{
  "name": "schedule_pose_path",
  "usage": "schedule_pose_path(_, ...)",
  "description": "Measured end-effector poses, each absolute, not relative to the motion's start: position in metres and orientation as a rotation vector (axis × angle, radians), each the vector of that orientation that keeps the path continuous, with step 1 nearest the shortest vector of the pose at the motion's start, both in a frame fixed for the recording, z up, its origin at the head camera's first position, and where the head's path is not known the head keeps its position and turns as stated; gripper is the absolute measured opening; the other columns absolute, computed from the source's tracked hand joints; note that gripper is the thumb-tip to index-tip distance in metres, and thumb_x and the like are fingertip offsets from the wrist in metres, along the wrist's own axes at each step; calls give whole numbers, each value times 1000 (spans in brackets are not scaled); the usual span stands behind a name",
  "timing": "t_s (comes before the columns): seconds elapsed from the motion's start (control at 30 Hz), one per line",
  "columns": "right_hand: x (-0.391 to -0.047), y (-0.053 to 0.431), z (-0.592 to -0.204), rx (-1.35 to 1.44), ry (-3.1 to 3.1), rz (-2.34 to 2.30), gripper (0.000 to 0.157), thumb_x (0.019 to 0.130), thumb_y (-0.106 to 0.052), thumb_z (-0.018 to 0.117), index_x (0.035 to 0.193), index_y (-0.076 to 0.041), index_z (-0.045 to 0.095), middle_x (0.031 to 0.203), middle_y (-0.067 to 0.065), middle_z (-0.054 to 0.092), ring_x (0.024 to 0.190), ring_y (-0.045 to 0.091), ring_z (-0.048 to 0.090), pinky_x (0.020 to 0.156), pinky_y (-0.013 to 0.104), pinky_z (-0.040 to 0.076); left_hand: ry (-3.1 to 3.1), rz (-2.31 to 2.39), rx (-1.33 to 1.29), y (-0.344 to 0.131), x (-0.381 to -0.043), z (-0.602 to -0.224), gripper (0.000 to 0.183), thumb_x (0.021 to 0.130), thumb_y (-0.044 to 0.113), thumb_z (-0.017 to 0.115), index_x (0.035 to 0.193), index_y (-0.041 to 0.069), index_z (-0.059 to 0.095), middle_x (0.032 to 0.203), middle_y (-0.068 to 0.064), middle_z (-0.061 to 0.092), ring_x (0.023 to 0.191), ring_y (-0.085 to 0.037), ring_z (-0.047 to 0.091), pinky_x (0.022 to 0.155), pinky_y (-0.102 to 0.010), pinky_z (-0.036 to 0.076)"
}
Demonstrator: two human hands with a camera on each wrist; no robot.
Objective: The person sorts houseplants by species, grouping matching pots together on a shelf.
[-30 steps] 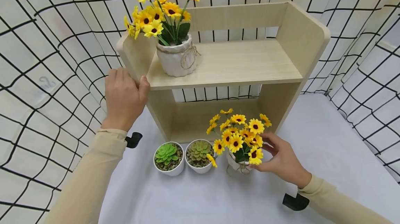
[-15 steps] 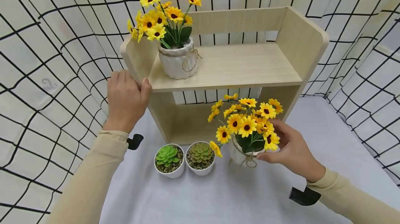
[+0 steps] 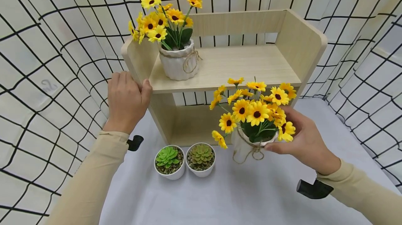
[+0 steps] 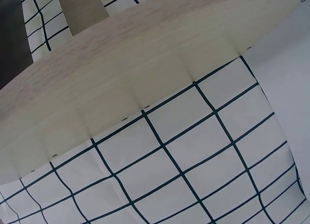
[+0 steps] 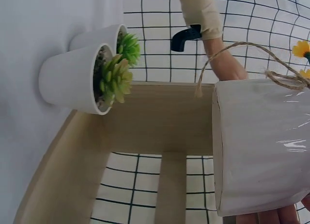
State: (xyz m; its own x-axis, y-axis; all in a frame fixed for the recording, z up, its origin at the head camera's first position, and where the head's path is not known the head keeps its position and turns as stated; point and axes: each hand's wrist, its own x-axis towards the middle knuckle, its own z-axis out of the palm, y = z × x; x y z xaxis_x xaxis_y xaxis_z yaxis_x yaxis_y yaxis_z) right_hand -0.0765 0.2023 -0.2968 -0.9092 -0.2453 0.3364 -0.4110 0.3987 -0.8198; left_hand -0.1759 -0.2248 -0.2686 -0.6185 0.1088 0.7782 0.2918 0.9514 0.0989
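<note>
My right hand (image 3: 306, 141) grips a whitish flowerpot (image 3: 243, 146) at its rim, thumb in front. Yellow artificial sunflowers (image 3: 257, 114) fill this pot, and twine is tied round it. It hangs above the white cloth in front of the wooden shelf (image 3: 238, 66); the right wrist view shows the pot's underside edge (image 5: 218, 151) off the cloth. My left hand (image 3: 127, 101) holds the shelf's left side panel (image 3: 133, 59), its thumb at the front edge. A matching sunflower pot (image 3: 179, 62) stands on the upper board's left end. The left wrist view shows only panel and grid.
Two small white pots, one with a bright green succulent (image 3: 169, 160) and one with a duller succulent (image 3: 201, 158), stand side by side before the shelf's lower compartment (image 3: 191, 124). Black wire grid (image 3: 75, 78) surrounds the shelf at the back and sides.
My right hand has raised the sunflower pot off the cloth and moved it slightly right, up towards the upper board. The left hand keeps its hold on the side panel.
</note>
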Motion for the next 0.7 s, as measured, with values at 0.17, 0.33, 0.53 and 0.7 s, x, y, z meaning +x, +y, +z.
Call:
schedule_pose_path(0.17,-78,203,-279,572,-2505,1539,82,71,-1,90,144,-14,54,137,-10,62,113,3,64,88,15,57,-2242,-271,-279,-225,-175,-268,53,104,36,33,72,-4,46,86,-30,56,90,-46,48,80,-56,40)
schedule_pose_path(0.33,-83,203,-266,588,-2486,1572,81,73,1,89,144,-14,53,138,-7,62,111,5,62,91,13,55,-2238,-278,-284,-226,-175,-268,51,104,35,34,73,-4,46,84,-29,55,88,-45,47,79,-56,40)
schedule_pose_path(0.53,-88,203,-253,592,-2478,1552,85,75,1,87,149,-15,50,139,-8,61,112,5,61,92,9,53,-2216,-256,-310,-227,-176,-269,50,104,33,36,72,-4,46,79,-28,53,84,-45,48,78,-56,40)
schedule_pose_path(0.7,-92,204,-240,576,-2450,1615,83,76,4,85,148,-15,50,132,-5,62,106,10,60,87,10,54,-2212,-256,-306,-227,-176,-268,51,104,34,36,72,-4,46,81,-28,53,85,-45,47,76,-55,40)
